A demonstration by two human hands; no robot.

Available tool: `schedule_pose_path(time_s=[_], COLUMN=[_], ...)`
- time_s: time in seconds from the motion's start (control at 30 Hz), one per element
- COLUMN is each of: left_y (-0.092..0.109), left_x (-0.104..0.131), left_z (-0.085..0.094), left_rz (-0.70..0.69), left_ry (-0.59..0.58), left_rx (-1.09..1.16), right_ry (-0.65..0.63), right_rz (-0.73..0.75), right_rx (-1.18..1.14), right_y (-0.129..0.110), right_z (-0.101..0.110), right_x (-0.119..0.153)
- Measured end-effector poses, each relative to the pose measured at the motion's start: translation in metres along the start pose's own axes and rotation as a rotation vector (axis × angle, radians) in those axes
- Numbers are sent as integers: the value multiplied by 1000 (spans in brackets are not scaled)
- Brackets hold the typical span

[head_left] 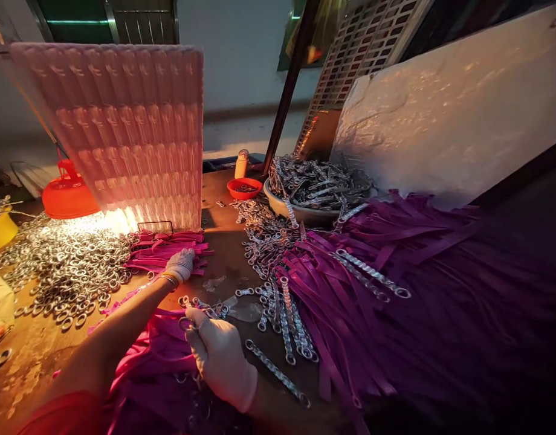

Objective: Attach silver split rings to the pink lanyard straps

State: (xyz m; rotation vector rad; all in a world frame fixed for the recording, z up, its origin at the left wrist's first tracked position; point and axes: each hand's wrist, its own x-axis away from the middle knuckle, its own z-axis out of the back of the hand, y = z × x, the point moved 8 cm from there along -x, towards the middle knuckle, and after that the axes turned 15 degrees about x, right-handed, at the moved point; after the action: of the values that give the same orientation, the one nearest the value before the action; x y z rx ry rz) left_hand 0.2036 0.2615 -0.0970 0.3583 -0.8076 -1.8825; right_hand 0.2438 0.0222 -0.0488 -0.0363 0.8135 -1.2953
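Observation:
My left hand (180, 266), in a knitted glove, reaches onto a small pile of magenta straps (153, 251) below the upright ribbed panel. Its fingers are curled over the strap ends; what they grip is too small to tell. My right hand (221, 356), in a pale glove, pinches a metal ring (186, 323) between thumb and finger at the front. Short metal chain pieces (205, 307) lie just beyond it. Under and left of this hand spread more magenta straps (158, 344). A single silver chain strip (278, 373) rests to the right of my right hand.
A heap of metal rings (85, 254) lies left under a red lamp (69, 193). The ribbed panel (137, 133) stands behind. A basin (300, 212) of chains, a red bowl (245, 189) and a bottle (242, 164) are at the back. Long purple straps (396, 338) cover the right side.

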Motion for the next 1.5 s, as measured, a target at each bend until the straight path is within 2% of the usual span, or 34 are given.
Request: schedule_pose_path(time_s=[0.1,0.2,0.27,0.3,0.37,0.4,0.53,0.7,0.8,0.87,0.97,1.07,1.17,1.27,1.5], left_y=[1,7,14,18,19,16,2,12,24,23,10,-2,2,6,-1], left_x=[16,52,86,103,136,150,186,208,219,225,230,236,244,249,247], left_z=[12,26,32,34,36,35,25,31,28,24,19,16,18,18,18], left_rz=[23,19,-28,-62,-87,-67,38,-59,-193,-229,-142,4,-10,-57,-104], left_ry=[3,-53,-123,-156,-186,-185,-93,80,88,78,70,84,149,176,123], left_rx=[62,184,411,596,907,995,919,595,416,365,479,662,670,619,524], right_ry=[-31,-41,-38,-48,-97,-127,-232,-209,-202,-220,-281,-394,-518,-568,-547], right_rz=[-63,-108,-99,-91,-75,-65,43,269,310,282,194,188,206,203,518], right_rx=[-79,-103,-41,-8,56,101,369,621,659,641,558,459,491,587,599], right_y=[12,27,32,32,27,23,-7,-34,-36,-35,-35,-44,-47,-43,-56], right_z=[0,5,10,12,10,9,1,-6,-12,-13,-6,2,2,-4,-24], right_x=[-6,-21,-34,-40,-49,-52,-49,-31,-25,-24,-26,-26,-22,-18,-6])
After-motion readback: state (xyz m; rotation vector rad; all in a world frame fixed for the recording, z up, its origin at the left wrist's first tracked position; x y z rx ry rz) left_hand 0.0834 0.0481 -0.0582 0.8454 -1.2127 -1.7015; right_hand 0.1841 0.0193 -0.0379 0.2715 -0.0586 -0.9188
